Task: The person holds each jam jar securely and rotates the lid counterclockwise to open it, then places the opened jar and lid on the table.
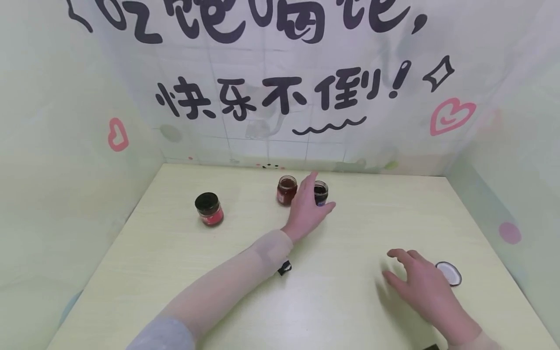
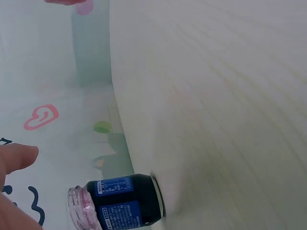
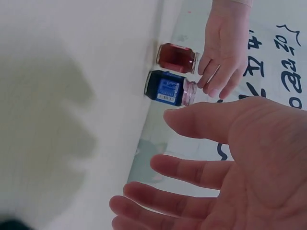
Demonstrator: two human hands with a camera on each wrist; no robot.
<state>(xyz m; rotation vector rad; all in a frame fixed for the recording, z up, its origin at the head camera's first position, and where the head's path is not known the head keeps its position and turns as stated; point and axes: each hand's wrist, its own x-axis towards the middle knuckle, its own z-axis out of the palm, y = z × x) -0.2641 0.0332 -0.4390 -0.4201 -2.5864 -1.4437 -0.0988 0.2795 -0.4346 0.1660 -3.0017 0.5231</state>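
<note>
My left hand (image 1: 306, 211) reaches over the table beside an uncapped dark jar with a blue label (image 1: 321, 192), its thumb spread apart from the fingers. In the left wrist view this jar (image 2: 125, 201) stands upright on the table, with a gap between thumb and glass. A second uncapped jar with red-brown contents (image 1: 286, 192) stands just left of it. My right hand (image 1: 426, 289) hovers at the right with fingers loosely bent, holding nothing. Next to it lies a round lid (image 1: 451, 274), pale inside up, partly hidden by the hand.
A jar with a black lid and red label (image 1: 210, 210) stands on the left of the pale wooden table (image 1: 345, 301). White printed wall sheets (image 1: 245, 131) rise behind and on both sides. A small black piece on the left sleeve (image 1: 245, 272) shows at the wrist.
</note>
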